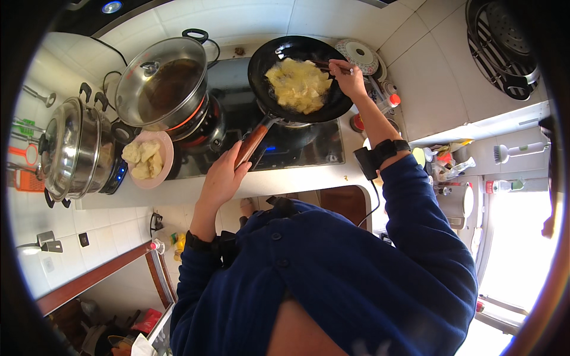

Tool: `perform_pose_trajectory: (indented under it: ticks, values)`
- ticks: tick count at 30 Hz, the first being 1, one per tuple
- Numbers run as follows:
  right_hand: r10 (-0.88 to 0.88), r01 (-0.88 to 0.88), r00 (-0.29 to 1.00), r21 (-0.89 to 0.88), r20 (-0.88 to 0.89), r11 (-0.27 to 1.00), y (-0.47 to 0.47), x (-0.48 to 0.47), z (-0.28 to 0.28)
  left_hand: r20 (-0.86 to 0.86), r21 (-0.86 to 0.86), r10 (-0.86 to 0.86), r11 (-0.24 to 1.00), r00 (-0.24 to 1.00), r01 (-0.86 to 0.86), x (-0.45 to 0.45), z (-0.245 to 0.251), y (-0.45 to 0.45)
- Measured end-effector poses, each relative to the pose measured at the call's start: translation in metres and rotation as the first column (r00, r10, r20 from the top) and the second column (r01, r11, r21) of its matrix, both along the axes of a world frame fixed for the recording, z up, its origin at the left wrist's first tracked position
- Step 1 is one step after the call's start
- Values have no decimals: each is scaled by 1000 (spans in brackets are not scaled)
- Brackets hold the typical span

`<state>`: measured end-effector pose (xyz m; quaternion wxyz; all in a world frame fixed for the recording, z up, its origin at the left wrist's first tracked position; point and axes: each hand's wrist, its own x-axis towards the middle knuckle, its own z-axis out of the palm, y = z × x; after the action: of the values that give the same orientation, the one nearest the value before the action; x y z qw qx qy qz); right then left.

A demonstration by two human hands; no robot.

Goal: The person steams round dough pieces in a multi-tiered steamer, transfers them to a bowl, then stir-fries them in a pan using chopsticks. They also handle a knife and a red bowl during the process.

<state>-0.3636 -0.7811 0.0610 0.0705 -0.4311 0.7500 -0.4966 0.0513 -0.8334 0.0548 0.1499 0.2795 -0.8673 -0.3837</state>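
Note:
A black wok (262, 95) sits on the right part of the glass cooktop, with pale yellow food pieces (299, 84) bubbling in it. My left hand (225, 175) is closed around the wok's wooden handle (254, 142). Over the wok's right rim, my right hand (348, 79) grips dark chopsticks (321, 64) whose tips reach the food's upper right edge. At the left, a pink plate (168, 160) holds several pale, dough-like lumps (142, 155). A lidded pan (162, 82) with a glass lid and brown contents stands above the plate, on the cooktop's left side.
A stainless steel steamer pot (73, 149) stands on a small electric hob at the far left. Right of the wok are a floral lidded dish (357, 55) and a red-capped bottle (393, 100). The white counter edge (285, 184) runs before me. Black racks (503, 53) hang upper right.

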Motion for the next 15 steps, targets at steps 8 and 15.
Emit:
perform_pose_trajectory:
  ticks: [8,15]
  values:
    - [234,-276,868,33,438,960,34,27,42,37,55,37,998,999,-39,0,-1,0]
    - [295,-342,830,13,473,940,56,42,38,14,14,20,1000,1000,-20,-1,-4,-1]
